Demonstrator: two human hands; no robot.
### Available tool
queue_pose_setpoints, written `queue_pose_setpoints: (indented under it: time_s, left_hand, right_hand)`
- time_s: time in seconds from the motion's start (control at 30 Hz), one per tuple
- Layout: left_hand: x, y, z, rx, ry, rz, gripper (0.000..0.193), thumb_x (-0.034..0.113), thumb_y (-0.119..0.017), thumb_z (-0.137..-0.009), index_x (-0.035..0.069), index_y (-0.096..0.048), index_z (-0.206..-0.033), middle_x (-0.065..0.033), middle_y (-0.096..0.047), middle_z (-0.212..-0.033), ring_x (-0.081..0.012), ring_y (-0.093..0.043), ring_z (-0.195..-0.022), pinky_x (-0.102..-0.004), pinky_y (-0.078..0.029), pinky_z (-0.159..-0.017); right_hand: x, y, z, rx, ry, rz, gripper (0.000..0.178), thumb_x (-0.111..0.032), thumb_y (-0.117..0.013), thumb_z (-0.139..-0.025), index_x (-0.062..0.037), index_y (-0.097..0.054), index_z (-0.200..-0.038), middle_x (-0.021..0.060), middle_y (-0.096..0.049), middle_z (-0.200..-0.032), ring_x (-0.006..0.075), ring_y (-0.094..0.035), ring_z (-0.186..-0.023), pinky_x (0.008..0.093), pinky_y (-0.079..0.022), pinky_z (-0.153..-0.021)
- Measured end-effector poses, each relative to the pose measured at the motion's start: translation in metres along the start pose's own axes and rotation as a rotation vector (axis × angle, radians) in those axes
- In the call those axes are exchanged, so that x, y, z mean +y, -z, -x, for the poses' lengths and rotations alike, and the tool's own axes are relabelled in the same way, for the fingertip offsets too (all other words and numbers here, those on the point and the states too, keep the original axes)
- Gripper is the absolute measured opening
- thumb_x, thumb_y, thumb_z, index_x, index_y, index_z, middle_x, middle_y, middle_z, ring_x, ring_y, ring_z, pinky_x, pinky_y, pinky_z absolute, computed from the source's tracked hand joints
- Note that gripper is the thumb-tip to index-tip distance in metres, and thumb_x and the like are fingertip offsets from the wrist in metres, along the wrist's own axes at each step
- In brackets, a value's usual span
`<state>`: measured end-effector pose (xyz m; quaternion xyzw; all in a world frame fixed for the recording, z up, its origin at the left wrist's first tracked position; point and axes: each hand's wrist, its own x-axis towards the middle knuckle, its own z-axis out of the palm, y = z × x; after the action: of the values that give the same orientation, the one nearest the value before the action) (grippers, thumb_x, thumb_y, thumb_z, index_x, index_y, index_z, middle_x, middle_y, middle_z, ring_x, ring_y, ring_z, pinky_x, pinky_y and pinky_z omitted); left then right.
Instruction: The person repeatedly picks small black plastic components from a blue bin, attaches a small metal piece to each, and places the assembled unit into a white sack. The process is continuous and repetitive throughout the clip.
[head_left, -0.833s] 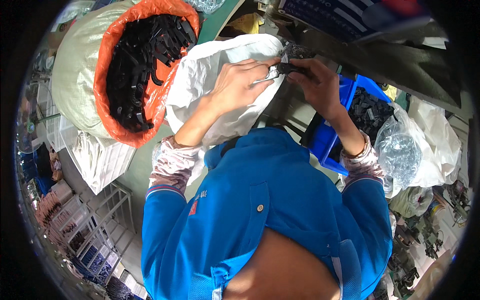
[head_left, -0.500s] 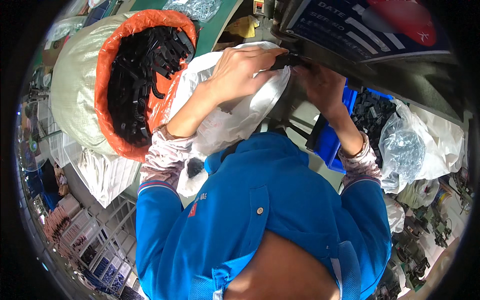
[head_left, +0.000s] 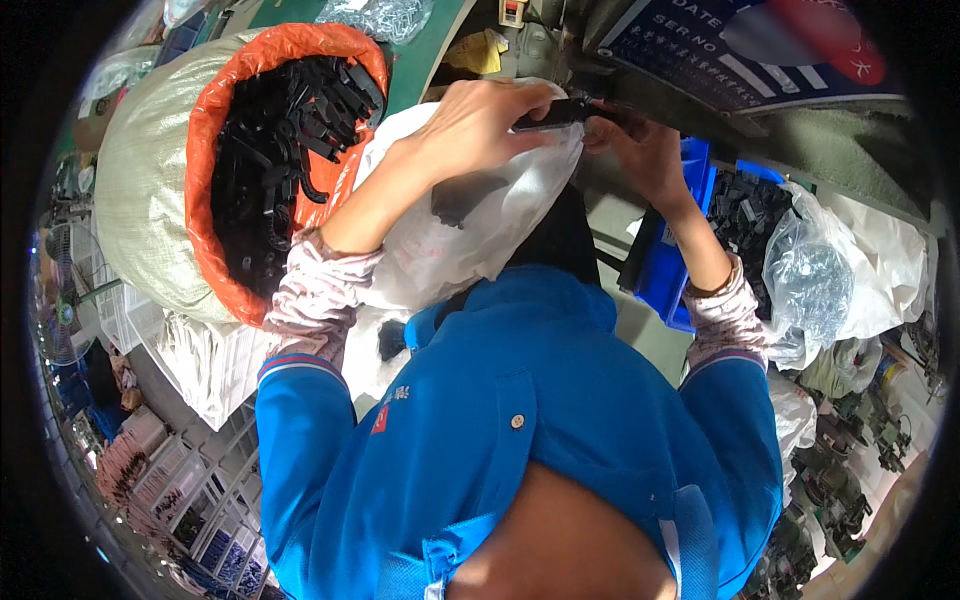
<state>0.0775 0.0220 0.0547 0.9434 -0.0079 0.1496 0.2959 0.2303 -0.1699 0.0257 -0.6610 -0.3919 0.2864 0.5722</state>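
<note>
My left hand (head_left: 488, 122) is closed on one end of a long black plastic part (head_left: 556, 114), thumb beneath and fingers over the top. At the other end of this part, my right hand (head_left: 645, 155) has its thumb and fingers pinched together, partly in shadow. Both hands are just in front of a dark machine (head_left: 850, 150) bearing a blue plate. Under my left hand and forearm spreads a white plastic bag (head_left: 430, 250), with a dark shape showing through it. Left of that, a woven sack (head_left: 145, 190) with an orange liner (head_left: 205, 180) holds many black plastic parts (head_left: 320, 105).
A blue bin (head_left: 662, 285) stands beside my right forearm, with small black pieces (head_left: 745, 215) next to it. Clear plastic bags (head_left: 810, 280) lie farther right. A bag of small metal pieces (head_left: 380, 15) rests on the green surface (head_left: 440, 45). White crates (head_left: 205, 370) stand at left.
The black part shows more fully between my hands. My left hand has shifted slightly left, and my right hand has risen a little into the light.
</note>
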Motion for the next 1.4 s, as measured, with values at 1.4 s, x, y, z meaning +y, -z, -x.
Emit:
queue_pose_setpoints:
  time_s: [1.4]
  left_hand:
    - [-0.221, 0.083, 0.291, 0.042, 0.657, -0.724, 0.038, 0.007, -0.069, -0.077, 0.013, -0.061, -0.114, -0.0102, -0.062, -0.109, -0.0313, -0.055, -0.106, -0.0412, -0.047, -0.089]
  right_hand:
    - [0.163, 0.051, -0.074, 0.101, 0.306, 1.599, 0.037, -0.024, -0.059, -0.081, -0.0089, -0.065, -0.115, 0.0178, -0.062, -0.117, 0.0366, -0.057, -0.110, 0.0510, -0.043, -0.095]
